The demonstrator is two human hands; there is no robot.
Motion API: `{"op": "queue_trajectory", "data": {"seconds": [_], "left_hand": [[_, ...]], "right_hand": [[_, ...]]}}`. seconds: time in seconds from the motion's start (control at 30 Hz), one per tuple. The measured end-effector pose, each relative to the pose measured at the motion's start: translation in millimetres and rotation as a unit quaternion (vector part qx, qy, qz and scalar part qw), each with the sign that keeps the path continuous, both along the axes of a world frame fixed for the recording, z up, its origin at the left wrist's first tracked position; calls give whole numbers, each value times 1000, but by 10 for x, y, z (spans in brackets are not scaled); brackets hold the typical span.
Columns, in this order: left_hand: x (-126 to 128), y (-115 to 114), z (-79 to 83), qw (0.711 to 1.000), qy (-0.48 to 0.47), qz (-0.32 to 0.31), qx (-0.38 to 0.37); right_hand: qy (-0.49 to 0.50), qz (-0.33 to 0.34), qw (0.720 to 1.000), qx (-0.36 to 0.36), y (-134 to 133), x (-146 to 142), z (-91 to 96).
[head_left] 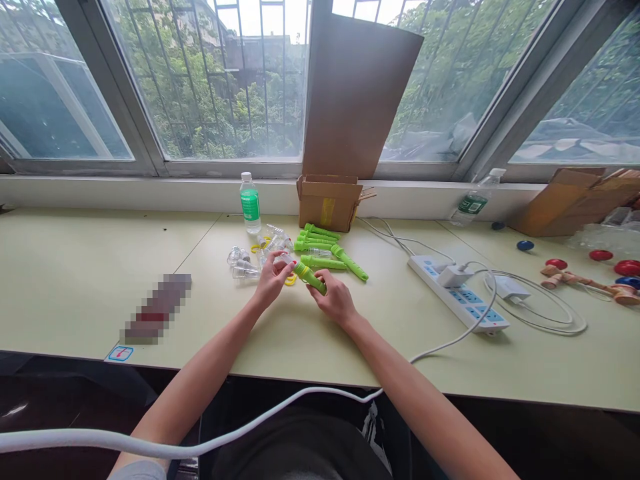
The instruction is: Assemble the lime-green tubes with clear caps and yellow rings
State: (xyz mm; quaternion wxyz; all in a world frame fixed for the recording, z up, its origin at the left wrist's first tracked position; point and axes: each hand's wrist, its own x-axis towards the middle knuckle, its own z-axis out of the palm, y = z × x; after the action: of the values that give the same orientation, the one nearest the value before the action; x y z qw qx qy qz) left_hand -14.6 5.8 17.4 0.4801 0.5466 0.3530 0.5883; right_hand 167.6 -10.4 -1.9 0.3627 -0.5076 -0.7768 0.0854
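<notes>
In front of me, a green plastic handle (pixel 309 275) with a ribbed collar slants between my two hands. My right hand (pixel 334 299) is closed around its lower end. At its upper end my left hand (pixel 273 279) pinches a clear plastic piece (pixel 286 259), partly hidden by the fingers. I cannot tell whether that piece is joined to the handle. Just beyond lie several more green handles (pixel 320 244). Left of them is a loose pile of clear plastic pieces (pixel 245 268), with yellow rings (pixel 290 281) among and near it.
A water bottle (pixel 251 203) and a cardboard box (pixel 330 202) stand at the back. On the right are a power strip (pixel 457 297) with cables, a tilted bottle (pixel 475 200), wooden toys (pixel 555 275) and coloured balls (pixel 627 268). A white cable (pixel 260 417) crosses before me.
</notes>
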Motion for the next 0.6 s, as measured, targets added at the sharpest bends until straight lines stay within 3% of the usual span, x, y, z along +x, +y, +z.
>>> {"op": "queue_trajectory", "data": {"seconds": [0.37,0.6], "left_hand": [[15,15,-10,1000,-10,22,-2],[-5,36,-31,999,-22,21,-12]], "right_hand": [[-13,0,1000,12,-11,-2,10],[15,38,999,11,28,9,-8]]}}
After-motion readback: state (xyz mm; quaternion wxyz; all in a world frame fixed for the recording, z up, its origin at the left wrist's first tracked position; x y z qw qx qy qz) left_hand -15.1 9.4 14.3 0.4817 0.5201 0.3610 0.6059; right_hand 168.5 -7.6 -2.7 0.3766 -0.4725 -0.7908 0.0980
